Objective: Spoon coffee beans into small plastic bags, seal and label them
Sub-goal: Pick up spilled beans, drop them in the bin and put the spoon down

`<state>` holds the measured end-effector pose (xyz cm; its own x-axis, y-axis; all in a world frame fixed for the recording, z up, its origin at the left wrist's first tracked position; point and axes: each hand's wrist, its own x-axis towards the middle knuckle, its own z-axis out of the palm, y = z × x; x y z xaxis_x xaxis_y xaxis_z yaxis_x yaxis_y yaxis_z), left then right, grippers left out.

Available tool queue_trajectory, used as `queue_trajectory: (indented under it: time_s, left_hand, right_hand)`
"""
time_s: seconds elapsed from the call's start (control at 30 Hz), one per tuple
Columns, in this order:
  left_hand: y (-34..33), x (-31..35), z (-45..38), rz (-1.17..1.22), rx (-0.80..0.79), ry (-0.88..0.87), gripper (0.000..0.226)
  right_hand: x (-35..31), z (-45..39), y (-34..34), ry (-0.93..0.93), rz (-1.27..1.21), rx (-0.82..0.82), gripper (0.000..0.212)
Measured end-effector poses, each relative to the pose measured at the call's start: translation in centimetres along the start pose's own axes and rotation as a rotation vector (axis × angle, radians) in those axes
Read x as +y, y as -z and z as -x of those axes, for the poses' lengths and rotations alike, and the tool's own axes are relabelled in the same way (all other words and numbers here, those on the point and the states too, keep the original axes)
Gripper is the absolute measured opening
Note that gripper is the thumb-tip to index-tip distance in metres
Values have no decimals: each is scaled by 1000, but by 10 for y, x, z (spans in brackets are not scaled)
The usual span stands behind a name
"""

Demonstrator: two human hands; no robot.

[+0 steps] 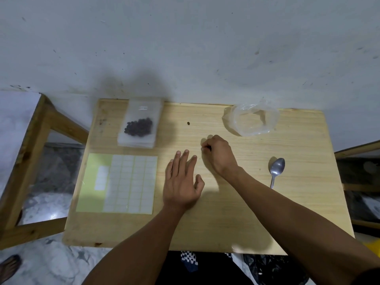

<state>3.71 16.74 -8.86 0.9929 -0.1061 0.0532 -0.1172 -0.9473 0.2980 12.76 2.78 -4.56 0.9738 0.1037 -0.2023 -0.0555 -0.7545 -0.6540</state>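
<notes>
Right hand (218, 153) pinching a stray coffee bean (208, 148) mid-tabletop | left hand (182, 182) resting open beside | filled bag (140, 122) lying at far-left corner | bean likely light, hard, rolling; pinching across its sides.

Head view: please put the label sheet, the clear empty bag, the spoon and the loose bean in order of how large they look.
1. label sheet
2. clear empty bag
3. spoon
4. loose bean

The bag lies farther from the camera, so it may look smaller than it is.
</notes>
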Motion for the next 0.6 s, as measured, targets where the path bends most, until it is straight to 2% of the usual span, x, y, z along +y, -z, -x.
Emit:
queue_trajectory:
  time_s: [0.2, 0.33, 0.6]
  left_hand:
    - [1, 0, 1, 18, 20, -3, 58]
    - [1, 0, 1, 18, 16, -3, 59]
    - [0, -1, 0, 21, 60, -39, 56]
  right_hand:
    - [-2, -3, 2, 4, 54, -48, 15]
    - [-10, -12, 6, -115, -139, -50, 21]
    - [-32, -67, 13, 10, -80, -3, 18]
